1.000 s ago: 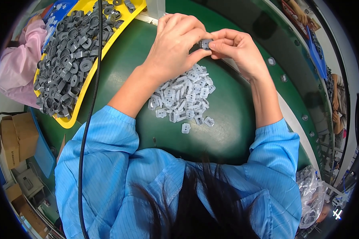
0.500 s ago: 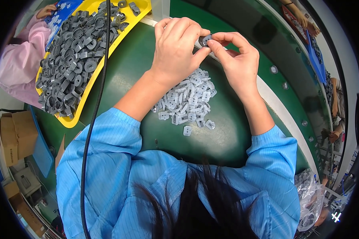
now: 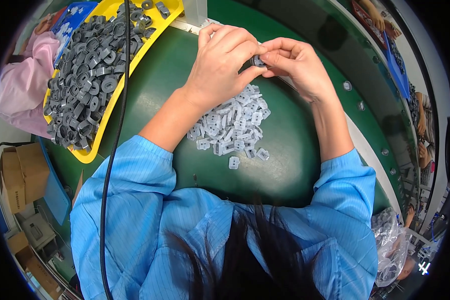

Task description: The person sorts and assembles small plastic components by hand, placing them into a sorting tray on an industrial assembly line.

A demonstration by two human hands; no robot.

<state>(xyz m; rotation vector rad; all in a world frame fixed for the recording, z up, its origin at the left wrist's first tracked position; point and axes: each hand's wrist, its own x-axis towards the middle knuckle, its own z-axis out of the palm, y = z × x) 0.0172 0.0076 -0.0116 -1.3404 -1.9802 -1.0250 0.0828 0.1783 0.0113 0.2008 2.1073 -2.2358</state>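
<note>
Both hands meet at about twelve o'clock over the green table [image 3: 295, 165]. The left hand [image 3: 225, 60] and the right hand [image 3: 297, 65] are pinched together on one small dark grey ring-shaped part [image 3: 258, 61], which shows only as a sliver between thumb and fingertips. Fingers of both hands are closed on it; nothing else is held.

Judging by its look, the part is moulded plastic or rubber: very light, stiff enough to keep its shape, smooth and easy to lose from a loose pinch. It seems best held by the outer rim, between thumb pad and forefinger, so the middle opening stays free. Its axis seems to run roughly from nine to three o'clock, from one hand toward the other, but most of it is hidden, so I cannot tell its long side for sure.

Just below the hands, toward six o'clock, lies a heap of pale translucent clips [image 3: 232, 127], small and flat, pointing every way. At ten o'clock a yellow tray [image 3: 87, 155] holds many more dark grey parts [image 3: 85, 75]. A black cable [image 3: 116, 145] hangs down across the tray's edge and the blue sleeve [image 3: 130, 200].
</note>
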